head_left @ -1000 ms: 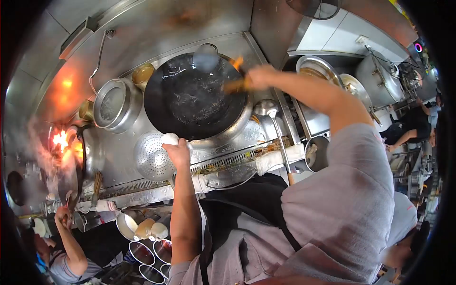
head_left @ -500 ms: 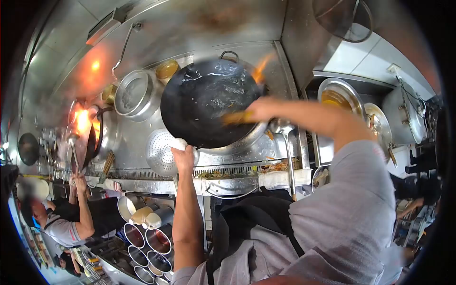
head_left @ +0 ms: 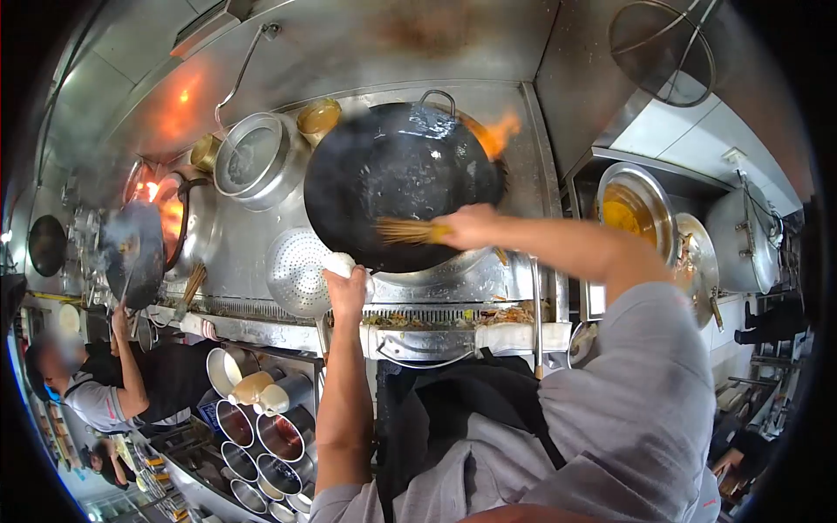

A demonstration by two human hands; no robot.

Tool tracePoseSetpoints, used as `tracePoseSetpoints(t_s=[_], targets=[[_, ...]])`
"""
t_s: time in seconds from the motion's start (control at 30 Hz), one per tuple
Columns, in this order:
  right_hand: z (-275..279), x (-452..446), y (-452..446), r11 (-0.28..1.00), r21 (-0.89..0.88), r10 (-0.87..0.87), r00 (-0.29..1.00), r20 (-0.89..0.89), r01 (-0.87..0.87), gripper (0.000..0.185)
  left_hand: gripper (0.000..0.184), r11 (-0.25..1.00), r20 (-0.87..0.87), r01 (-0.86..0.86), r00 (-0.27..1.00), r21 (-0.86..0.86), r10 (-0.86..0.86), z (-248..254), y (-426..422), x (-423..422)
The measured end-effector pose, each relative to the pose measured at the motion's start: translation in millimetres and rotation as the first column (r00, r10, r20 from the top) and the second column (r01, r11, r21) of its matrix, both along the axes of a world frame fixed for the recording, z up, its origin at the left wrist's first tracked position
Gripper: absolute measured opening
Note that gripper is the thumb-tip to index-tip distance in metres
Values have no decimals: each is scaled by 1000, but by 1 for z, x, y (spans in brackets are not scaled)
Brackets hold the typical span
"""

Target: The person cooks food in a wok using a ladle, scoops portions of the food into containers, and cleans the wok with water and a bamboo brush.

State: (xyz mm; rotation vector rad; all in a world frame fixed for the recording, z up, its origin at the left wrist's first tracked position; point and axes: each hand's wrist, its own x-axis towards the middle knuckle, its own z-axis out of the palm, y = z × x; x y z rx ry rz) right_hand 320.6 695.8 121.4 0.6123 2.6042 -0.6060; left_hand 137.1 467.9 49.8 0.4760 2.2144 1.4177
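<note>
A large black wok [head_left: 349, 187] is tilted over the burner, its inside wet and flames showing behind its far right rim. My left hand [head_left: 347, 292] is closed around a bunched white cloth [head_left: 338, 262] at the wok's near rim; any handle under the cloth is hidden. My right hand [head_left: 471, 228] grips a bamboo wok brush [head_left: 405, 230] by its yellow-bound end, with the bristles pointing left inside the wok. Just left of my left hand, a perforated strainer [head_left: 296, 272] lies on the stove top.
Flames [head_left: 497, 132] rise behind the wok. A steel pot [head_left: 253, 157] and an amber-filled container [head_left: 319, 118] stand at back left. A ladle [head_left: 537, 314] lies at right, near a bowl of yellow liquid [head_left: 629, 213]. At left, a co-worker [head_left: 113, 383] holds a smoking wok [head_left: 137, 257].
My right hand and the brush have moved slightly left across the wok. The flame behind it has grown. At left, the co-worker's wok has swung to show its inside.
</note>
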Motion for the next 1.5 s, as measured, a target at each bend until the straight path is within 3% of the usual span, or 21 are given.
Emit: tracePoseSetpoints(t_s=[0.07, 0.13, 0.2, 0.33, 0.47, 0.53, 0.57, 0.6, 0.67, 0.73, 0.87, 0.93, 0.97, 1.07, 1.17, 1.27, 1.33, 1.4, 1.43, 1.47, 1.5], targets=[[11, 16, 51, 988, 141, 42, 994, 102, -56, 43, 46, 1000, 18, -9, 1000, 13, 9, 2, -1, 0], [-26, -9, 111, 942, 335, -10, 999, -33, 21, 40, 46, 999, 17, 1, 1000, 36, -2, -15, -1, -13], [-38, -73, 127, 917, 354, -98, 965, -244, 183, 35, 44, 997, 73, 71, 995, 15, -72, -17, -4, -16], [-69, -136, 12, 889, -122, -451, 798, -400, 442, 37, 41, 998, 70, 60, 996, 30, -62, -24, -8, -12], [-51, -60, -37, 957, -254, -202, 951, -234, 141, 51, 24, 946, 233, 52, 964, 320, -131, -6, -19, -2], [-38, 2, 1, 980, -198, -55, 991, -125, 29, 57, 35, 868, 568, -269, 823, 418, -18, 12, -19, 4], [-22, 23, 38, 977, -212, 13, 1000, -24, -17, 56, 39, 883, 455, -153, 887, 445, -75, -6, -21, -2], [6, 32, 64, 997, -78, -4, 997, 71, 10, 51, 43, 905, 479, -182, 877, 384, -27, 1, -10, 3], [-6, 18, 144, 991, 129, 8, 987, 159, -29, 41, 43, 970, 248, -145, 964, 196, 95, -13, 7, 4], [14, -45, 134, 910, 382, -138, 987, -79, 158, 38, 36, 986, 125, -110, 988, 129, 94, -20, 9, 4], [-68, -134, 29, 911, 105, -348, 880, -324, 399, 48, 39, 996, 26, -84, 996, 40, 83, -46, 2, -8], [-97, -125, -14, 964, 45, -221, 888, -402, 260, 58, 39, 994, -52, -111, 992, 11, 111, -36, 0, -7], [-98, -120, -14, 959, 157, -148, 893, -426, 234, 58, 40, 998, -43, -62, 997, 3, 62, -25, -1, -7], [-102, -141, 31, 814, 25, -516, 741, -429, 581, 55, 48, 998, 79, 16, 997, 65, -22, 9, -12, -1], [-84, -160, -1, 722, -141, -673, 639, -373, 678, 51, 48, 970, 224, -76, 974, 231, 23, 7, -16, 5], [-72, -115, -49, 941, -261, -311, 859, -407, 217, 53, 38, 929, 359, -164, 933, 331, 36, -5, -9, 8], [-49, -49, -53, 962, -270, -70, 918, -389, -41, 53, 47, 958, 165, -101, 985, 267, 58, -43, -1, -2], [-34, -2, -5, 983, -158, 81, 992, -94, -96, 54, 51, 990, 99, -19, 995, 138, 5, -51, -3, -10], [3, -1, 14, 999, -26, -28, 991, 134, 32, 51, 50, 993, 143, -11, 990, 119, -6, -52, -2, -10], [3, -4, 47, 971, 219, 73, 992, 100, -94, 48, 50, 995, 183, 5, 983, 103, -24, -51, 1, -10], [-5, -17, 74, 948, 317, 35, 999, -19, -27, 43, 44, 991, 155, 37, 986, 126, -57, -42, 1, -12]])
